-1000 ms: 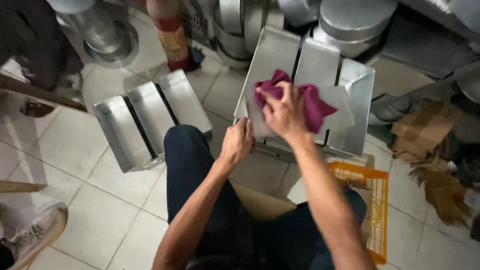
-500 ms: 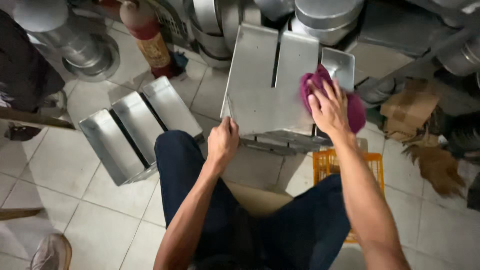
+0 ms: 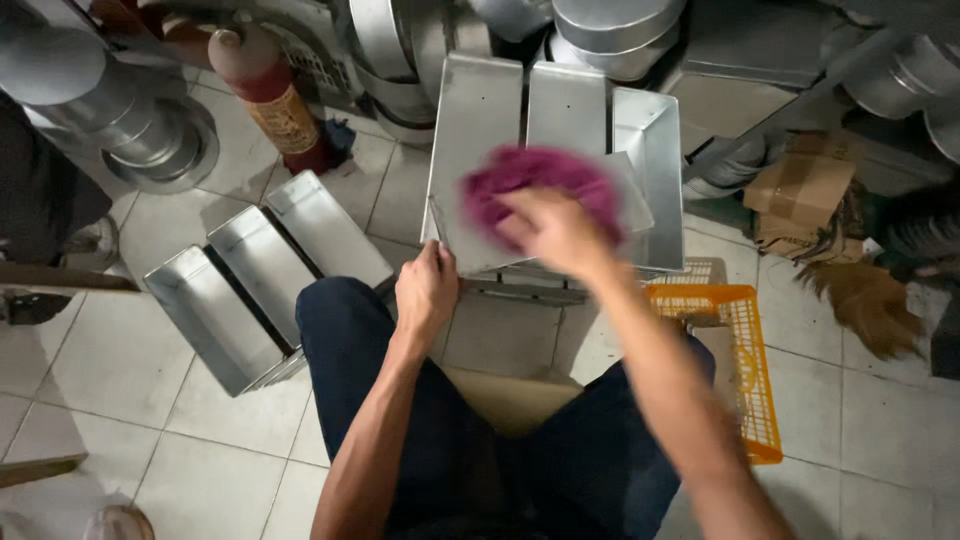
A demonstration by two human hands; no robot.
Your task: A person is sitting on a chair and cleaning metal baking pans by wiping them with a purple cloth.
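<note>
wiping metal tray set [image 3: 480,130] with magenta cloth [image 3: 530,180]

Right hand [image 3: 555,228] and magenta cloth [image 3: 535,180] were motion-blurred; grip on the cloth couldn't be told. Cloth and hand hid part of the joined metal pan set [image 3: 480,130]. Left hand [image 3: 425,290] covered the pan's near-left corner. Stacked round tins [image 3: 615,30] were cut off by the top edge. Shoe [image 3: 120,522] was cropped at the bottom edge.
</note>
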